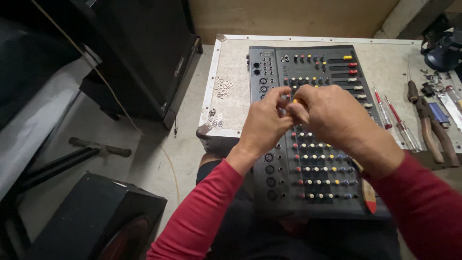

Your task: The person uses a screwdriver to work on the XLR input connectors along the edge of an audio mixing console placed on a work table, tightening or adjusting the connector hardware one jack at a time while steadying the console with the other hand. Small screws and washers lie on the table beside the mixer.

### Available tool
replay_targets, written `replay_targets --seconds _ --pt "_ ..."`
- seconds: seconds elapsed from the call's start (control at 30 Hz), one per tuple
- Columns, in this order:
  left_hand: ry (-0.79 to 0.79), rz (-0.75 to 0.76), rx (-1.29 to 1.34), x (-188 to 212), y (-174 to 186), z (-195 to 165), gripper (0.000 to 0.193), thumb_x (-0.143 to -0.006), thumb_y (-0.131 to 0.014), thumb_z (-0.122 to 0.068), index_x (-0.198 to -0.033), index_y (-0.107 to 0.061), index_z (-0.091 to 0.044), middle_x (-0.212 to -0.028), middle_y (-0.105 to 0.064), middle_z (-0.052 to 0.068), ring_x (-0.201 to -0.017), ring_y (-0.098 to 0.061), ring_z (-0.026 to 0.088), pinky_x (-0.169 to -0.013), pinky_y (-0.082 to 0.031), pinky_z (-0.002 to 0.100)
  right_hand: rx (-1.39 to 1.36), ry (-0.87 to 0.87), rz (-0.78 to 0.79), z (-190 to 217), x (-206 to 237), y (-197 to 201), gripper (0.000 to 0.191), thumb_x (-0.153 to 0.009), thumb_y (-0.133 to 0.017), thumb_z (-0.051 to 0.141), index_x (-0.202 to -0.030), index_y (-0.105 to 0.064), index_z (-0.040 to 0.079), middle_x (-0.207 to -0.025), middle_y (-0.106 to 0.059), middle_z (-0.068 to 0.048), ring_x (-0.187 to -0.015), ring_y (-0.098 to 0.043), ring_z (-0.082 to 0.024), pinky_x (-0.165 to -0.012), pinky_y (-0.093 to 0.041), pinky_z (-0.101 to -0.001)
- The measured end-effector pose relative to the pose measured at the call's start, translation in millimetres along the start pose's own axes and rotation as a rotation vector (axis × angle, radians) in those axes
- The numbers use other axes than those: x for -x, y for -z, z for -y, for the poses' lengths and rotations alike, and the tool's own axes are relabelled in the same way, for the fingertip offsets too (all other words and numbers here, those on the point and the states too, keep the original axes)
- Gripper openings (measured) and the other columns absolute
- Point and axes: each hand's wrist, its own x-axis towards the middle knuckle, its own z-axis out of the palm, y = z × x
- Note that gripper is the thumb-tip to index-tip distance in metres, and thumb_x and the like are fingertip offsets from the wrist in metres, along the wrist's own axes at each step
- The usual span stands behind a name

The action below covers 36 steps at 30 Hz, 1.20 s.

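Note:
A dark grey audio mixer (pixel 308 159) with rows of coloured knobs lies across my lap and the table's near edge. My left hand (pixel 263 123) and my right hand (pixel 323 113) meet above the middle of its panel, fingertips pinched together. Between them sits a small yellow knob (pixel 296 101). I cannot tell which hand grips it. A tool with a wooden, red-tipped handle (pixel 368 192) runs under my right wrist over the mixer; I cannot tell whether the hand holds it.
A pale worktable with a metal-edged rim (pixel 210 86) carries two heaps of small washers (pixel 223 87), two slim screwdrivers (pixel 394 118) and pliers (pixel 430 127) on the right. Black speaker cabinets (pixel 144 53) stand to the left, another (pixel 96 216) on the floor.

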Motion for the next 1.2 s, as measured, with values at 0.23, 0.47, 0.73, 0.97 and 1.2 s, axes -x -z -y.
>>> replay_targets --seconds 0.23,0.47,0.73,0.97,1.2 --pt "0.018 0.136 0.090 6 5 8 0.037 -0.087 -0.078 -0.022 -0.119 -0.070 -0.006 -0.099 -0.079 0.008 -0.082 -0.077 0.012 -0.072 -0.063 0.029 -0.180 0.182 0.050 -7 1 8 0.027 -0.095 -0.064 0.029 -0.115 -0.074 0.013 -0.107 -0.076 -0.008 -0.095 -0.075 -0.024 -0.084 -0.060 -0.0386" --pt "0.045 0.210 -0.065 9 5 16 0.030 -0.085 -0.082 -0.028 -0.107 -0.077 -0.009 -0.092 -0.079 0.006 -0.078 -0.075 0.013 -0.071 -0.059 0.030 -0.006 0.164 0.140 -7 -3 5 0.037 -0.095 -0.061 0.032 -0.124 -0.067 0.011 -0.114 -0.073 -0.014 -0.103 -0.072 -0.029 -0.089 -0.057 -0.0427" --pt "-0.125 -0.087 -0.068 28 -11 36 0.031 -0.077 -0.082 -0.021 -0.102 -0.074 -0.004 -0.098 -0.076 0.012 -0.091 -0.073 0.027 -0.084 -0.057 0.039 0.238 0.022 0.179 23 1 11 0.045 -0.099 -0.056 0.049 -0.101 -0.072 0.007 -0.086 -0.074 -0.022 -0.084 -0.073 -0.041 -0.078 -0.059 -0.0502" --pt "0.368 -0.405 -0.119 89 -35 71 0.055 -0.081 -0.077 -0.024 -0.125 -0.058 0.003 -0.117 -0.067 0.019 -0.108 -0.065 0.037 -0.098 -0.049 0.044 0.167 0.010 0.239 20 -5 6 0.036 -0.098 -0.058 0.040 -0.100 -0.071 0.007 -0.085 -0.075 -0.019 -0.080 -0.075 -0.037 -0.075 -0.060 -0.0484" --pt "0.307 -0.453 -0.091 91 -50 79 0.056 -0.082 -0.075 -0.019 -0.130 -0.055 0.003 -0.128 -0.055 0.022 -0.123 -0.051 0.040 -0.106 -0.040 0.046 0.046 0.317 0.075 1 -5 2 0.018 -0.085 -0.068 0.019 -0.097 -0.071 0.006 -0.095 -0.072 -0.016 -0.092 -0.070 -0.034 -0.082 -0.057 -0.0440"
